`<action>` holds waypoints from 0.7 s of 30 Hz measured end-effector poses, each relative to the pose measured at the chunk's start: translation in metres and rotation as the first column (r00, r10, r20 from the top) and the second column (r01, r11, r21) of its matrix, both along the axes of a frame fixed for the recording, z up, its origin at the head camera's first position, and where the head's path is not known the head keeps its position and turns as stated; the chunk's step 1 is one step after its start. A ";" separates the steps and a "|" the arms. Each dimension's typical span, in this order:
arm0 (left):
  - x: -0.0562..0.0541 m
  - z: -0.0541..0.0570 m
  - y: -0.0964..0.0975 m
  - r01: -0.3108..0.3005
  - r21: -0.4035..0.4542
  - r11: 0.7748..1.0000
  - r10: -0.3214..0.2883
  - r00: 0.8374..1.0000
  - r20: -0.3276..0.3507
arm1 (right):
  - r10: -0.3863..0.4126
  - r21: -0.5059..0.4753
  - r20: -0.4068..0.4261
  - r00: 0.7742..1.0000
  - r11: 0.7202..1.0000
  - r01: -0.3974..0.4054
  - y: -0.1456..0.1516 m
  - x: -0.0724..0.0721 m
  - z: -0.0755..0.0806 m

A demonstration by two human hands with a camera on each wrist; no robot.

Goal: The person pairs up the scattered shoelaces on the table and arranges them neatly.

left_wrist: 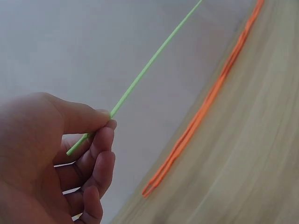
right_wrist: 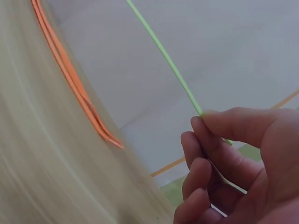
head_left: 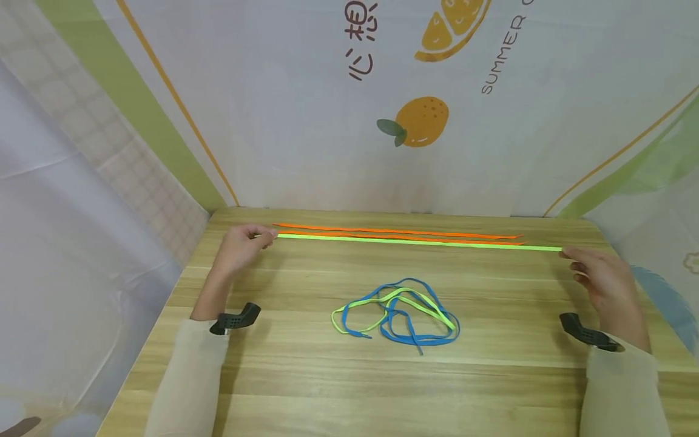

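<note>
A yellow-green shoelace is stretched straight between both hands, raised over the table. Its left end is pinched between thumb and fingers of the left hand, and a short tip sticks out in the left wrist view. The right hand pinches the other end the same way. Two orange shoelaces lie straight and side by side along the table's back edge. Nearer the front, a blue shoelace and another yellow-green shoelace lie loosely looped together.
The wooden table carries all the laces. Behind it hangs a white printed curtain that meets the back edge. Black wrist cameras sit on both forearms, the left camera and the right camera.
</note>
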State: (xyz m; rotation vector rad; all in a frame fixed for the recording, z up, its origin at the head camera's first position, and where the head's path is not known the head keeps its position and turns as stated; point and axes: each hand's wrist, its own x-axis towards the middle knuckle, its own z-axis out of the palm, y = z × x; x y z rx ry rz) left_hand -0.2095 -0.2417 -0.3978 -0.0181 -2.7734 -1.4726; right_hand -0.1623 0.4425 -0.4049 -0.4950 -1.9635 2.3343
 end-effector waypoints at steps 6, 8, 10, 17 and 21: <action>-0.005 -0.009 0.007 -0.012 -0.060 0.998 0.012 1.000 -0.011 | 0.013 0.194 0.093 0.996 0.980 -0.031 0.001 -0.007 -0.008; -0.009 -0.011 0.009 -0.008 -0.087 0.996 0.008 1.000 -0.006 | 0.030 0.321 0.149 0.988 0.944 -0.077 0.005 -0.008 -0.011; -0.014 -0.014 0.010 0.003 -0.129 0.992 -0.003 1.000 -0.004 | 0.037 0.423 0.190 0.981 0.898 -0.116 0.008 -0.012 -0.014; -0.031 -0.020 0.011 0.036 -0.256 0.966 -0.033 0.999 0.014 | -0.003 0.576 0.213 0.977 0.808 -0.123 0.006 -0.030 -0.021; -0.035 -0.021 0.012 0.052 -0.274 0.960 -0.045 0.999 0.031 | -0.003 0.643 0.220 0.975 0.752 -0.143 0.005 -0.037 -0.023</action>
